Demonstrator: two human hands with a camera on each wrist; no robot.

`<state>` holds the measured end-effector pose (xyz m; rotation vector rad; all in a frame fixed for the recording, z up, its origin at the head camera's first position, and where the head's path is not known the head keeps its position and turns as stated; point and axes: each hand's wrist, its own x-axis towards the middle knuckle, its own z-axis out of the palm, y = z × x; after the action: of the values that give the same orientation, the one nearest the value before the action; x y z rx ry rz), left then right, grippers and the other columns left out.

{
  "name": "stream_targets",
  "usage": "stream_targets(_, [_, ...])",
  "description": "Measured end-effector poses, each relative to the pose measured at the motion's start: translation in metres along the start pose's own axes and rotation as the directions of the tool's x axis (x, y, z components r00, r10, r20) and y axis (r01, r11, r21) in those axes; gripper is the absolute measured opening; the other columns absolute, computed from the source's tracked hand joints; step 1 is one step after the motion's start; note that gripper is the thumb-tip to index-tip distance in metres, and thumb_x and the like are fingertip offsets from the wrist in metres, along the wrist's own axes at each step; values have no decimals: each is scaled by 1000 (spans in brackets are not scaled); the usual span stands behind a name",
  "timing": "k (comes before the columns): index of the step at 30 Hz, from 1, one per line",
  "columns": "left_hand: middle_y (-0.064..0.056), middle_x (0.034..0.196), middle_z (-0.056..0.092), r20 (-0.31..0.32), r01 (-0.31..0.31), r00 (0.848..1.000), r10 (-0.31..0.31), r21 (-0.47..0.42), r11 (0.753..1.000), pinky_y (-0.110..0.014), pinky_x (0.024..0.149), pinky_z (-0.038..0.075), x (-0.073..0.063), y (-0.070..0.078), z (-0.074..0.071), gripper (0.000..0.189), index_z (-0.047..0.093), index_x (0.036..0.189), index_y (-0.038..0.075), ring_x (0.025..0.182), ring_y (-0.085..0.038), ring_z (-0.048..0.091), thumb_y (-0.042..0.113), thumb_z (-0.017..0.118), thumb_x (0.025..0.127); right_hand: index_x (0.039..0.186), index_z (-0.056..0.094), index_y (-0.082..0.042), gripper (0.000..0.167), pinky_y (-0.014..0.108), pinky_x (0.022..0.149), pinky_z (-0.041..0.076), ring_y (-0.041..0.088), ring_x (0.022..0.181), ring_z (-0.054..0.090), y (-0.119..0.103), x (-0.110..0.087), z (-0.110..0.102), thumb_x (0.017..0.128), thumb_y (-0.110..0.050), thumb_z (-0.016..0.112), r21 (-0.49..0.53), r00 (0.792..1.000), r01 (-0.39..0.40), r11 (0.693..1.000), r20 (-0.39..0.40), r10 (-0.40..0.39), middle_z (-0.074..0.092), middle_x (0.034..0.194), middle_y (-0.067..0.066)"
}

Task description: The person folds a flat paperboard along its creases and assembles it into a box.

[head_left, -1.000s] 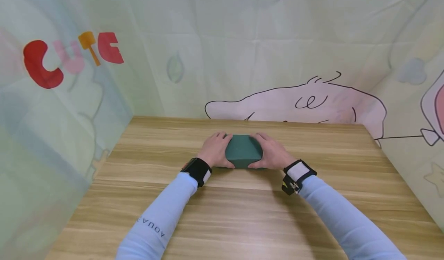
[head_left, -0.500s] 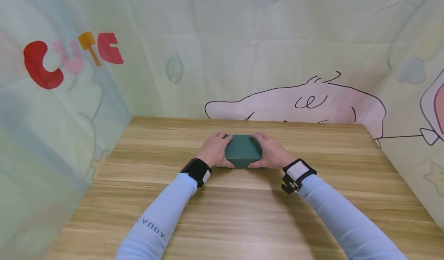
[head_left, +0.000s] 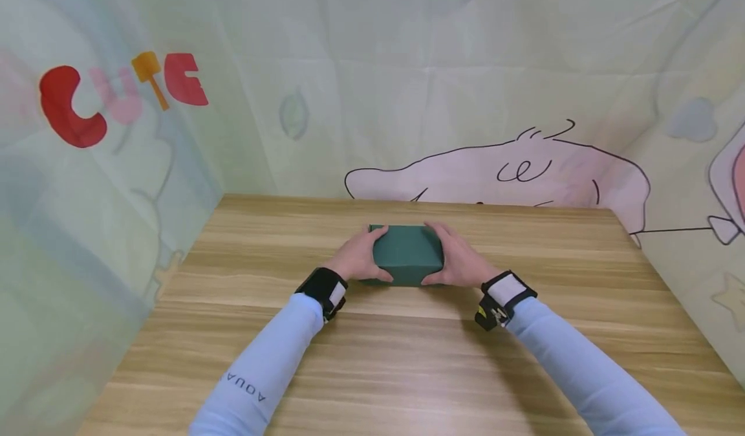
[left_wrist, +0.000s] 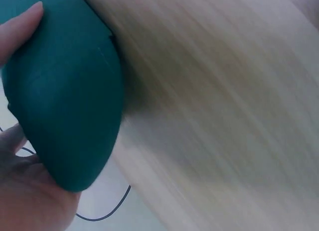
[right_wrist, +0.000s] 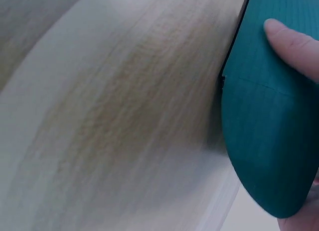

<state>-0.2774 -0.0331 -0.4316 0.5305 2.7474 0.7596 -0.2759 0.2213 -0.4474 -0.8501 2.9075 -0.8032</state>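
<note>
A dark green cardboard box [head_left: 407, 247] sits on the wooden table between both hands. My left hand [head_left: 356, 256] holds its left end, thumb at the near side and fingers toward the far edge. My right hand [head_left: 462, 258] grips the right end in the same way. In the left wrist view the box's rounded, curved end [left_wrist: 70, 106] shows, with the left thumb [left_wrist: 22, 29] lying on one face. In the right wrist view the right thumb [right_wrist: 294, 44] presses the face of the box [right_wrist: 269, 131]. The fingers behind the box are mostly hidden.
The wood-grain table [head_left: 419, 365] reaches back to a printed cloth backdrop [head_left: 279, 67], which also hangs along the left and right sides. Black straps with small devices circle the left wrist [head_left: 322, 288] and the right wrist [head_left: 506, 292].
Both hands have shifted slightly apart, left hand leftward and right hand rightward. More of the box's top and its far left corner now show. The box stays about where it was.
</note>
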Motion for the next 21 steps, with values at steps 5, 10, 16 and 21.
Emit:
stream_targets(5, [-19,156,45,-1,-8,1000,8,0,1000,-46,118,40,-2,2,-1,106,30,159,14,141,-33,49,36,90,74,160,14,-8,129,63,108,43,44,134,48,0,-2,-2,63,-29,97,25,998,-52,998,24,51,36,154,25])
stream_targets(10, [-17,154,49,-27,-16,999,18,69,997,-44,116,42,-4,2,0,104,33,158,13,139,-32,52,41,89,75,160,13,-6,130,63,108,44,46,137,46,1,-5,-2,63,-27,97,68,996,-84,994,17,83,32,158,26])
stream_targets(16, [-16,149,55,-72,-32,997,41,133,991,-43,111,48,-8,2,0,94,41,155,11,134,-30,57,45,85,79,158,16,-4,122,61,106,47,51,136,48,1,-6,-4,68,-27,95,118,996,-93,989,17,92,34,157,27])
stream_targets(21, [-14,147,57,-104,-29,994,43,130,991,-43,109,50,-12,4,-3,86,47,151,11,132,-29,59,46,83,81,159,13,-3,122,62,107,45,55,141,38,4,-6,-4,70,-27,94,211,994,-112,971,26,109,28,160,29])
